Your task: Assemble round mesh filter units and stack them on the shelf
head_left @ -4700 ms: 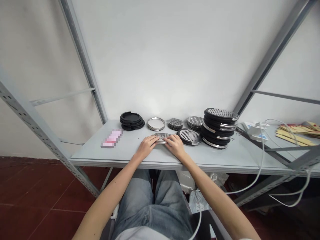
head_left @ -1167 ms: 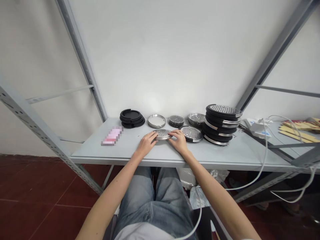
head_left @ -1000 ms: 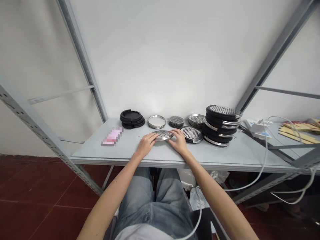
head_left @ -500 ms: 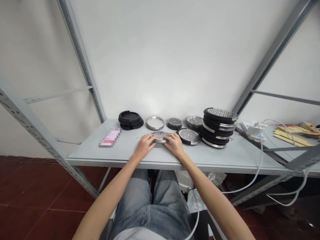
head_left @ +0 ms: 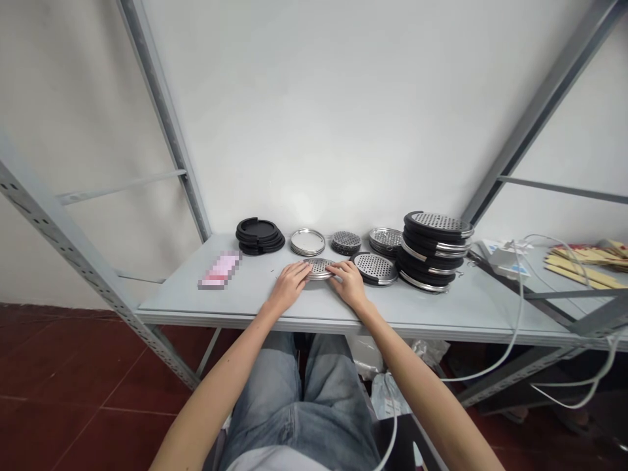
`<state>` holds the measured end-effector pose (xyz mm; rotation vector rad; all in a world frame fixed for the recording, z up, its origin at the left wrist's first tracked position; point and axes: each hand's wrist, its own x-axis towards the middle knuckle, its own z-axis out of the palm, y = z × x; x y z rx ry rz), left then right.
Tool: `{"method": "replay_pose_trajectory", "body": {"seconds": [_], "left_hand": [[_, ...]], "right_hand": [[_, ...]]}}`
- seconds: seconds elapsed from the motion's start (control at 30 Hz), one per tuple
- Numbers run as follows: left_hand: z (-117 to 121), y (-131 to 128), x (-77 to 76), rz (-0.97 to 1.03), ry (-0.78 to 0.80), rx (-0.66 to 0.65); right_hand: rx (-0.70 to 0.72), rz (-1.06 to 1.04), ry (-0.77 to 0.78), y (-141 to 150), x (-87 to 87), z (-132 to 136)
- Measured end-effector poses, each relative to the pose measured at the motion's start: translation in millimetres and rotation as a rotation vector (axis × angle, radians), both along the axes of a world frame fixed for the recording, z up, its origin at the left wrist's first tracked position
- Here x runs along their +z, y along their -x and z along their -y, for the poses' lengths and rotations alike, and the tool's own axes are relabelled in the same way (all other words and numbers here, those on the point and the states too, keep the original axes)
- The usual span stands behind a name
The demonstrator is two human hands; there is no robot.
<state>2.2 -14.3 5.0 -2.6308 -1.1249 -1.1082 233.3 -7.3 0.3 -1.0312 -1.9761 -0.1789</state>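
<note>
A round perforated metal disc [head_left: 318, 268] with a shiny rim lies on the grey table in front of me. My left hand [head_left: 288, 286] grips its left edge, fingers together on the rim. On the opposite side my right hand [head_left: 350, 283] holds the right edge, fingertips reaching onto the top. The palms hide both sides of the disc. Just right of my right hand is a similar perforated disc in a black ring [head_left: 375, 267]. Behind my hands stand a stack of shiny metal rings or shallow plates [head_left: 307, 242] and a stack of small perforated discs [head_left: 346, 243].
Black rings [head_left: 260, 237] are piled at the back left, near a pixelated pink item [head_left: 220, 269]. At the right rise a tall stack of black-edged discs [head_left: 434, 252] and another metal stack [head_left: 386, 241]. A white box with cables [head_left: 505, 258] and yellow strips [head_left: 583, 269] lie farther right.
The whole view has shifted slightly. My hands stay on the same perforated disc, with the fingers of both lying a little flatter across its rim.
</note>
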Motion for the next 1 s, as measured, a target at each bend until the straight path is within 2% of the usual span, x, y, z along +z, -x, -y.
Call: {"method": "replay_pose_trajectory", "body": {"seconds": [0.13,0.27,0.43,0.57,0.73,0.9,1.0], "left_hand": [[-2.1,1.1,-2.4,0.072,0.061,-0.077],[-3.5,1.9,-4.7,0.111,0.088,-0.072],[-4.5,1.8,-6.1,0.132,0.124,-0.076],[-3.3,1.2,-4.8,0.131,0.152,-0.073],[-2.1,1.2,-3.6,0.108,0.123,-0.031],[-0.2,-0.3,-2.3,0.117,0.108,0.047],[0.2,-1.4,-1.7,0.087,0.129,0.014]], "right_hand": [[0.013,0.032,0.014,1.8,1.4,2.9],[-0.024,0.015,0.013,2.5,1.6,3.1],[0.019,0.005,0.038,2.1,-0.9,2.0],[0.001,0.016,0.048,2.1,-3.1,0.4],[-0.08,-0.008,0.039,1.5,-3.3,-1.4],[-0.219,0.011,0.028,2.2,-4.6,-2.8],[-0.245,0.094,0.021,4.2,-5.9,-4.0]]}}
